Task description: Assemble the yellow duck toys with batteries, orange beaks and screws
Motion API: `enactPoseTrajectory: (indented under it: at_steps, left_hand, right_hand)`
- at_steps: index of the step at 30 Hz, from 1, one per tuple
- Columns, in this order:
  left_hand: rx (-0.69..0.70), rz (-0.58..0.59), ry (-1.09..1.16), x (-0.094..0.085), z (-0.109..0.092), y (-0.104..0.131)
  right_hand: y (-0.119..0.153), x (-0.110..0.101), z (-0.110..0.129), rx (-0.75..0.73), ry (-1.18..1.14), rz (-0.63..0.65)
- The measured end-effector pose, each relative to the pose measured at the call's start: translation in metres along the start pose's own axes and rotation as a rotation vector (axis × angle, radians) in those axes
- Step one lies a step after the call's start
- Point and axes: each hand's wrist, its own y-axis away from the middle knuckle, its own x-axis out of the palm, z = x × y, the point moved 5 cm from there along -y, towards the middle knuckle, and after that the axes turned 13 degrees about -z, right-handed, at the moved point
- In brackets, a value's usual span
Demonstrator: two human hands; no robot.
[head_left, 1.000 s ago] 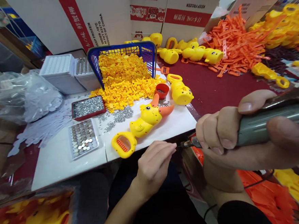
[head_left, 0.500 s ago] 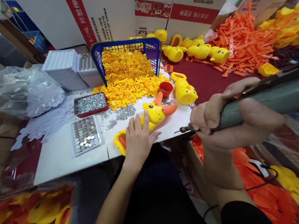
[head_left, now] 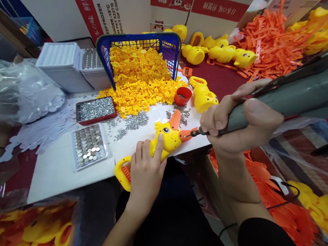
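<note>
A yellow toy duck [head_left: 169,140] with an orange beak and a looped handle lies on its side near the table's front edge. My left hand [head_left: 147,163] is laid over its body and holds it there, the index finger stretched toward the head. In the grip of my right hand [head_left: 234,125] is a grey-green electric screwdriver [head_left: 297,97], its bit pointing left. The bit's tip appears over the lower half of the beak; whether it touches is hard to tell. Beyond the beak, small dark screws [head_left: 183,116] lie scattered beside a red cup [head_left: 183,96].
A blue basket [head_left: 103,63] spills yellow plastic pieces. A red tray [head_left: 115,113] of silvery parts and a tray of button cells [head_left: 79,164] stand left. Another yellow duck body [head_left: 204,97] lies behind my right hand. Orange parts [head_left: 273,44] are heaped at the back right.
My right hand has brought the screwdriver left and up, so its bit now lies over the beak. The duck and my left hand have shifted slightly left and toward me.
</note>
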Motion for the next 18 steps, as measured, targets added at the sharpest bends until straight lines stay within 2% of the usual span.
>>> enactPoseTrajectory:
  at_steps: [8,18]
  left_hand:
    - [0.0,0.005,-0.015,-0.002,-0.002,0.001]
    - [-0.021,0.039,-0.017,-0.001,-0.002,0.002]
  right_hand:
    - [0.008,0.01,-0.013,0.023,0.008,-0.072]
    - [0.002,0.006,-0.016,0.002,0.084,-0.015]
